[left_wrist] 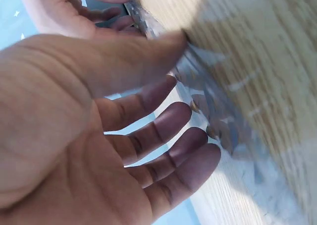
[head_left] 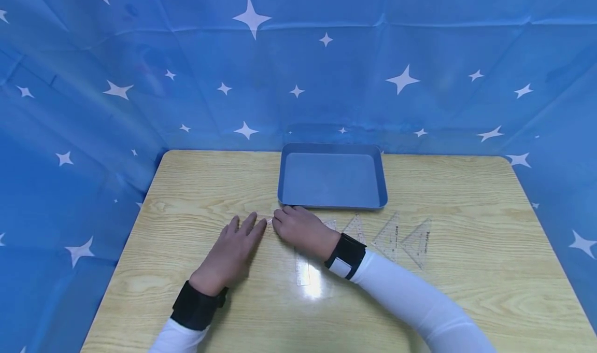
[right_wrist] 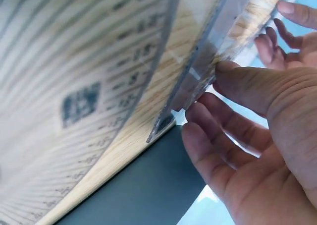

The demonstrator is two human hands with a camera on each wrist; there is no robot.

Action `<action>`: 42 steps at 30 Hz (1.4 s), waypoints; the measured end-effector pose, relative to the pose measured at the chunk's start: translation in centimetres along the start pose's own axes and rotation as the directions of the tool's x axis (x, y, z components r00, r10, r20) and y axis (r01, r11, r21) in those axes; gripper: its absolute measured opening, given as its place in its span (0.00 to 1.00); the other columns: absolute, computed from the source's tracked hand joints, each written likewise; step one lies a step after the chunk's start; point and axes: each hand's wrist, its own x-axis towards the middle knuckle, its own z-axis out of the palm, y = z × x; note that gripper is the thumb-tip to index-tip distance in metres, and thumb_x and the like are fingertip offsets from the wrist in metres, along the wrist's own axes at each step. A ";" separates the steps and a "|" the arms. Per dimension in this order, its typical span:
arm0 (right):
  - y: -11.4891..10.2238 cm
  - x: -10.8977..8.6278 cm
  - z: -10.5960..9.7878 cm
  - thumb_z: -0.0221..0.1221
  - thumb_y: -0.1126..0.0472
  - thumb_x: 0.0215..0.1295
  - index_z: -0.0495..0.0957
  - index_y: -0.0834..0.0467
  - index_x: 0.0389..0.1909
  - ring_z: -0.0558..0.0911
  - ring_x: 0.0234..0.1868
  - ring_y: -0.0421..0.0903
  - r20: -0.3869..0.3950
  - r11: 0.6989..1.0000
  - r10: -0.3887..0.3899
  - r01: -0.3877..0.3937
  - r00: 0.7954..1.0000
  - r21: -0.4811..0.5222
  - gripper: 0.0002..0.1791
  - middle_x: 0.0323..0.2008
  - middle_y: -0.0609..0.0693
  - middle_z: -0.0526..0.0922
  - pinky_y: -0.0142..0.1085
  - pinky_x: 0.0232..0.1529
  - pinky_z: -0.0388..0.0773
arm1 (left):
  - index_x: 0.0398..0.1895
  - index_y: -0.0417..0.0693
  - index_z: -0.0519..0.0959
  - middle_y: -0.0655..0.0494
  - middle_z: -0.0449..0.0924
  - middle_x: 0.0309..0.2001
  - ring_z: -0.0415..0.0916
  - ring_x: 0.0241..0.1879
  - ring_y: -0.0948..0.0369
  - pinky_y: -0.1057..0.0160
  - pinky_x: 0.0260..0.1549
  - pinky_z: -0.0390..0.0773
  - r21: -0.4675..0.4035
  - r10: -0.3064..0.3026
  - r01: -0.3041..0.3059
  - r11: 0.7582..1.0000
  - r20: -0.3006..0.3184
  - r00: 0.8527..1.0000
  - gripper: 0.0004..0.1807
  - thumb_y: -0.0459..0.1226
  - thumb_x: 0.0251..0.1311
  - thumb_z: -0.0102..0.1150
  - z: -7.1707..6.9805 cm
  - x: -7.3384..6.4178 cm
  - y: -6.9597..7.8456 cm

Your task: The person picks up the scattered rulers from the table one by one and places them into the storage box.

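In the head view my right hand (head_left: 300, 231) bends over the table just in front of the blue tray. Its thumb and fingers pinch the edge of a clear plastic set square (right_wrist: 166, 121), whose narrow end shows in the right wrist view. My left hand (head_left: 233, 249) lies to its left, fingers spread and fairly straight, fingertips touching or close to the same clear piece (left_wrist: 223, 111). Close to the right wrist camera is a clear protractor (right_wrist: 79, 106) with a curved scale. A clear ruler (head_left: 302, 270) lies below the right hand, partly washed out by glare.
The blue tray (head_left: 333, 207) stands at the table's back edge. Several clear set squares lie in a row to the right, among them one (head_left: 388, 239) beside another (head_left: 418, 243). The right forearm passes close to them. A starry blue curtain (head_left: 298, 57) hangs behind.
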 end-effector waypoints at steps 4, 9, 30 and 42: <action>0.1 0.2 0.2 0.59 0.67 0.72 0.84 0.55 0.51 0.82 0.47 0.43 -0.012 1.000 0.008 -0.008 1.000 -0.004 0.12 0.46 0.47 0.84 0.34 0.48 0.82 | 0.56 0.33 0.73 0.35 0.72 0.56 0.72 0.52 0.39 0.44 0.50 0.79 -0.003 -0.020 0.020 1.000 -0.090 0.996 0.26 0.25 0.50 0.62 0.3 0.2 -0.5; 0.1 0.3 0.6 0.59 0.69 0.72 0.84 0.56 0.47 0.80 0.44 0.43 -0.045 1.000 0.007 -0.007 0.999 -0.009 0.09 0.43 0.48 0.83 0.33 0.45 0.82 | 0.37 0.36 0.72 0.44 0.67 0.36 0.66 0.34 0.48 0.54 0.32 0.75 0.013 -0.015 0.018 1.000 -0.200 0.980 0.16 0.32 0.54 0.72 0.7 0.7 -1.1; 0.4 0.3 0.8 0.56 0.68 0.73 0.84 0.56 0.44 0.75 0.38 0.42 -0.026 0.978 -0.113 0.107 0.993 -0.180 0.09 0.39 0.48 0.82 0.35 0.44 0.76 | 0.42 0.40 0.73 0.52 0.64 0.35 0.61 0.36 0.52 0.57 0.38 0.69 -0.222 -0.077 0.064 0.973 -0.048 0.996 0.13 0.26 0.54 0.62 0.1 1.0 -2.4; 0.6 -0.1 0.2 0.58 0.68 0.73 0.86 0.56 0.43 0.76 0.37 0.42 -0.036 0.989 -0.093 0.088 0.995 -0.116 0.08 0.41 0.49 0.83 0.34 0.41 0.78 | 0.38 0.44 0.71 0.49 0.66 0.36 0.63 0.36 0.50 0.59 0.27 0.64 -0.204 -0.222 0.228 0.952 0.049 0.974 0.15 0.28 0.47 0.64 -0.6 0.9 -3.2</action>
